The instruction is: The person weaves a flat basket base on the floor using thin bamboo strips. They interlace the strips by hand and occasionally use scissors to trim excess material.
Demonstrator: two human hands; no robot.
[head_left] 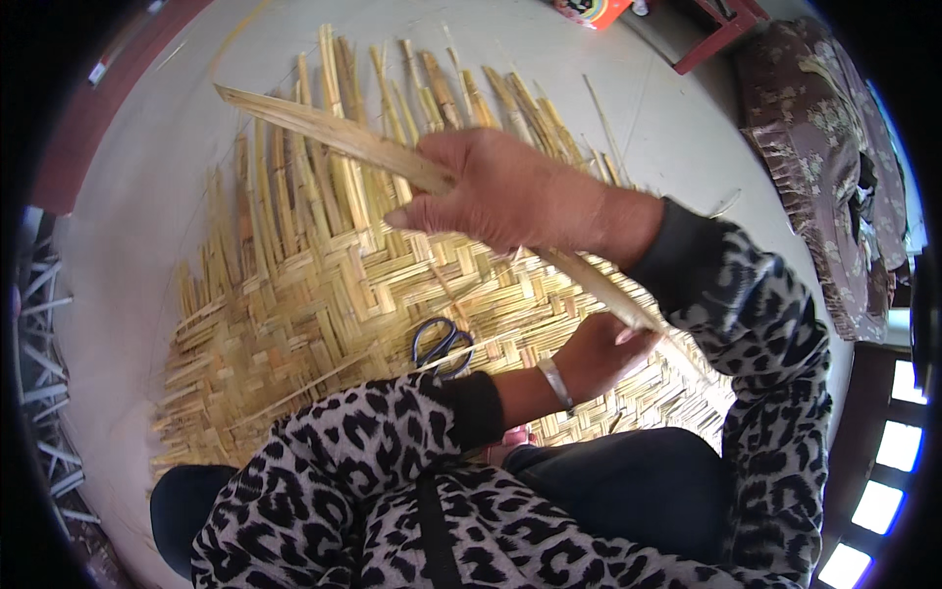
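A long, flat, pale reed strip (pixel 334 135) slants across the view from upper left to lower right. My right hand (pixel 500 187) is closed around its middle, thumb below and fingers above. Lower down, my left hand (pixel 601 358), with a silver bracelet at the wrist, pinches the same strip toward its lower right part; some of its fingers are hidden. My left forearm reaches across in front of me. Beneath both hands lies a woven reed mat (pixel 324 294) in a zigzag pattern, loose reed ends fanning out at its far side. Dark-blue-handled scissors (pixel 442 346) rest on the mat beside my left sleeve.
Pale floor (pixel 128 255) surrounds the mat. A white metal rack (pixel 44 373) stands at the far left, near a dark red frame (pixel 108 98). Floral brown cloth (pixel 814 147) drapes over something at the right, next to a red wooden leg (pixel 706 39). My bent knee (pixel 628 481) is close to the mat.
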